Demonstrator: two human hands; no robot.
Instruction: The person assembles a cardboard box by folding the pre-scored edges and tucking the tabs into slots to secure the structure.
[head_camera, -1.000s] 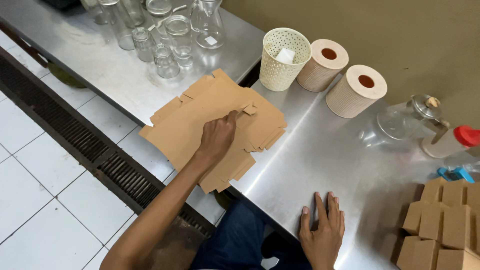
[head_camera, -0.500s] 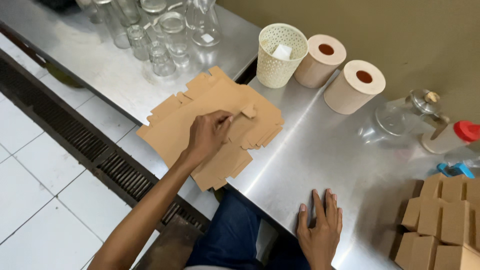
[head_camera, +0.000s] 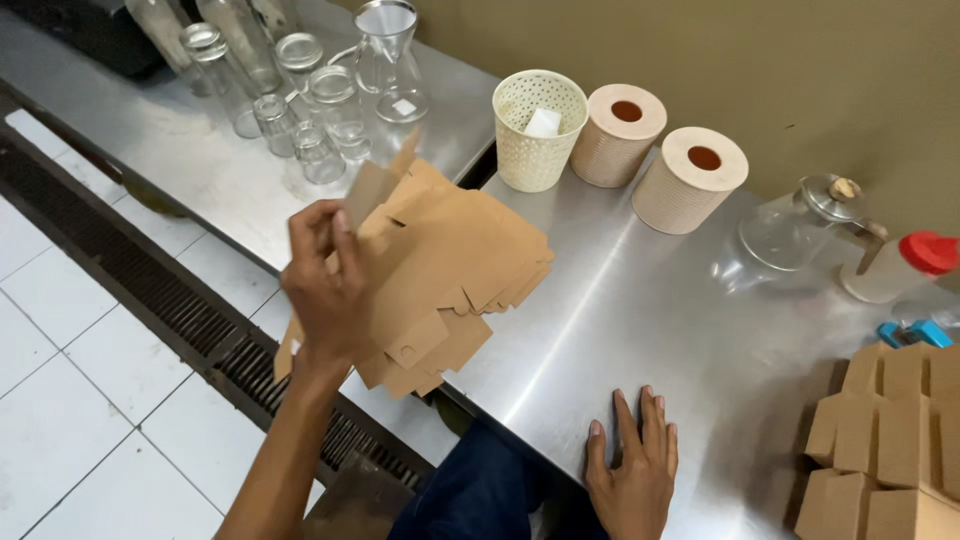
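Brown flat carton blanks (head_camera: 440, 270): one sheet pinched and lifted by left hand (head_camera: 325, 290); right hand (head_camera: 632, 470) rested flat, empty. Folded boxes (head_camera: 890, 440) stacked; many blanks unfolded.

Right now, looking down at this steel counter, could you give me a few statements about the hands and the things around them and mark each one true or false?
1. The left hand holds up a flat brown cardboard box blank. True.
2. The right hand grips a paper roll. False: it lies flat on the steel counter, fingers spread, holding nothing.
3. Two paper rolls stand beside a cream perforated basket. True.
4. The folded cardboard boxes are piled at the counter's far left. False: they are at the right edge.
5. Empty glass jars stand on the counter behind the raised blank. True.
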